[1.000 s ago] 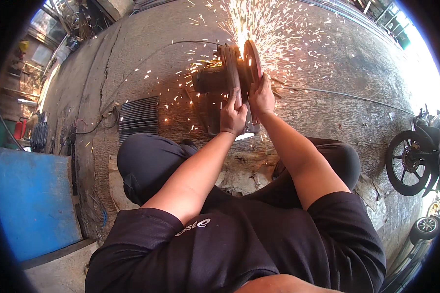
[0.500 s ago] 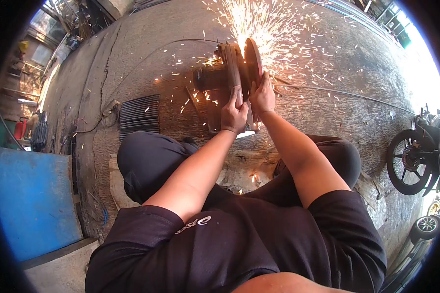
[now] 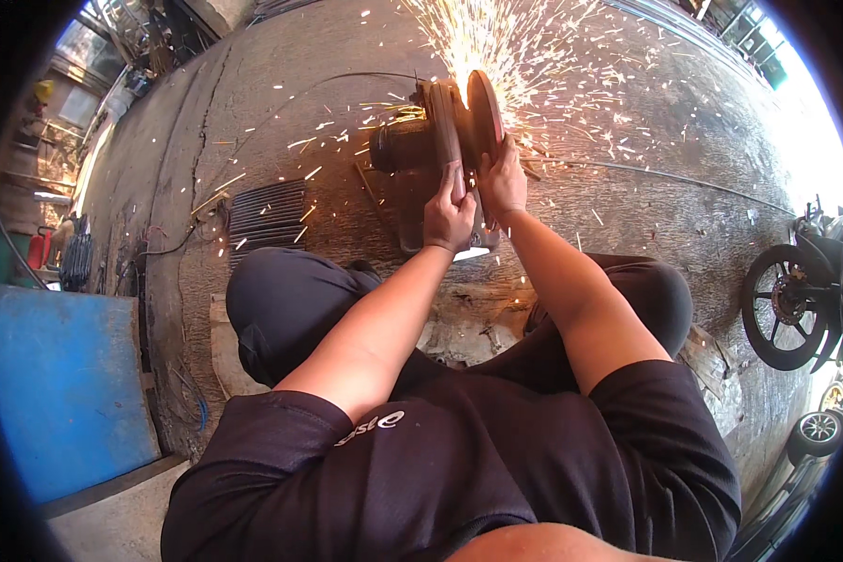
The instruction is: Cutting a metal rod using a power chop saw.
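Note:
A motor-driven grinding machine (image 3: 407,145) stands low on the floor in front of my crossed legs, its dark cylindrical motor on the left. My left hand (image 3: 451,220) is closed round the near end of a long, narrow, brownish bar-like part (image 3: 446,131), one finger lying along it. Just right of it, my right hand (image 3: 503,183) grips the near edge of a round, rust-brown disc (image 3: 485,112) standing on edge, thumb on its left face. Bright sparks (image 3: 492,47) spray from the disc's far side. The contact point making them is hidden.
A ribbed black grate (image 3: 267,220) lies to the left of the machine, with a cable near it. A blue panel (image 3: 66,384) stands at the left, and a red fire extinguisher (image 3: 39,247) behind it. At the right is a motorcycle wheel (image 3: 785,309). A thin rod (image 3: 665,173) crosses the floor.
The spark spray has shifted its pattern, with more streaks now flying left over the grate. Both hands and the disc have barely moved.

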Demonstrator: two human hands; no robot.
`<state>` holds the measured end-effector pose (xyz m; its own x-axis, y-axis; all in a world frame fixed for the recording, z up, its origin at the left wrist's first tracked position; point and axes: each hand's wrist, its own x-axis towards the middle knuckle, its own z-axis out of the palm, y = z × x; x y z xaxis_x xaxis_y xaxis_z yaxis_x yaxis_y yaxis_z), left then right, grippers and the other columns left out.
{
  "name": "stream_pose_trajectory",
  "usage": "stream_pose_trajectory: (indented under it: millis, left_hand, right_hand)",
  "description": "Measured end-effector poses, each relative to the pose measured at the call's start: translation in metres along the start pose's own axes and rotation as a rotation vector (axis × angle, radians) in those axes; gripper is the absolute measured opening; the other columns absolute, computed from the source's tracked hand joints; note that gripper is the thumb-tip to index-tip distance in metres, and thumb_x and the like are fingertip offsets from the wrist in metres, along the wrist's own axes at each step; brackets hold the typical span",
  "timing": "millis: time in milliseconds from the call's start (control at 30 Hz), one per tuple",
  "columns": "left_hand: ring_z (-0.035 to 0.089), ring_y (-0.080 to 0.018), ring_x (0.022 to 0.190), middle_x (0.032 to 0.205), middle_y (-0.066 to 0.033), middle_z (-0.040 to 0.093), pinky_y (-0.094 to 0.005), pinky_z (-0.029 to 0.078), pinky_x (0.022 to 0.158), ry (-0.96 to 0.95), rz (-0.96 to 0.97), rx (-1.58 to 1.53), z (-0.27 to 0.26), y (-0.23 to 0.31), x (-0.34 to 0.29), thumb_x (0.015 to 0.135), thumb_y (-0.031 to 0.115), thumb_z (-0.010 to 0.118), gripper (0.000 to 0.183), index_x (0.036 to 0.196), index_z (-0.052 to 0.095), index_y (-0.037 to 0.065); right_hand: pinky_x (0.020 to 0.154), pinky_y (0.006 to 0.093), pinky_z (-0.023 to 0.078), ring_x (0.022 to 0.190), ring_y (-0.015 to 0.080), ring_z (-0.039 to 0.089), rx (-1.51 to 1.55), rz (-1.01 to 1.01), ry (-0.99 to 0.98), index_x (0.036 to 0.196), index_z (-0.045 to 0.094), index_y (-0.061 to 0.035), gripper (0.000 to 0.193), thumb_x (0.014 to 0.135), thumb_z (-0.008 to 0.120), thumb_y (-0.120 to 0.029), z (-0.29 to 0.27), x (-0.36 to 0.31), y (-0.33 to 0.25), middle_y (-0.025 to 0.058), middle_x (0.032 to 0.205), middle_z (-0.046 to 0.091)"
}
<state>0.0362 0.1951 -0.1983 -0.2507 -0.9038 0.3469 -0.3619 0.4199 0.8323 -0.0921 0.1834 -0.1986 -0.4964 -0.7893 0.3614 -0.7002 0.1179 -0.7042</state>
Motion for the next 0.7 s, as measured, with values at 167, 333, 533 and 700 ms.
stream_pose_trajectory:
  millis: [167, 333, 533, 700]
  left_hand:
    - [0.060, -0.0403, 0.101, 0.121, -0.0227, 0.057, -0.0435, 0.051, 0.084, -0.017, -0.010, 0.038, 0.0009, -0.0021, -0.0015, 0.080, 0.013, 0.058, 0.059, 0.137, 0.042, 0.012]
    - [0.062, -0.0416, 0.096, 0.113, -0.0246, 0.061, -0.0446, 0.052, 0.080, 0.055, 0.069, 0.031, 0.0034, -0.0037, -0.0009, 0.079, 0.011, 0.059, 0.060, 0.136, 0.042, 0.012]
    - [0.063, -0.0415, 0.094, 0.114, -0.0246, 0.060, -0.0442, 0.053, 0.078, 0.033, 0.016, 0.023, 0.0031, -0.0033, -0.0041, 0.079, 0.011, 0.059, 0.060, 0.137, 0.042, 0.012]
    - [0.062, -0.0392, 0.102, 0.119, -0.0223, 0.060, -0.0427, 0.052, 0.084, 0.021, 0.011, 0.023, 0.0052, -0.0091, -0.0049, 0.081, 0.016, 0.060, 0.062, 0.140, 0.040, 0.015]
  right_hand:
    - [0.088, 0.0465, 0.048, 0.111, 0.0444, 0.052, 0.005, -0.015, 0.009, 0.135, 0.031, 0.0075, 0.055, 0.091, 0.049, -0.020, 0.0010, 0.0003, 0.0014, 0.0311, 0.126, 0.048]
    - [0.091, 0.0458, 0.047, 0.113, 0.0444, 0.051, 0.006, 0.012, -0.014, 0.135, 0.031, 0.0070, 0.055, 0.091, 0.049, -0.021, 0.0030, -0.0002, 0.0035, 0.0310, 0.126, 0.048]
    - [0.088, 0.0467, 0.048, 0.110, 0.0442, 0.053, 0.013, -0.026, 0.041, 0.135, 0.031, 0.0060, 0.055, 0.091, 0.049, -0.022, 0.0085, -0.0001, 0.0075, 0.0307, 0.125, 0.049]
    - [0.089, 0.0467, 0.047, 0.110, 0.0444, 0.053, 0.008, 0.013, 0.005, 0.137, 0.030, 0.0056, 0.056, 0.091, 0.049, -0.022, 0.0049, -0.0029, 0.0062, 0.0310, 0.126, 0.048]
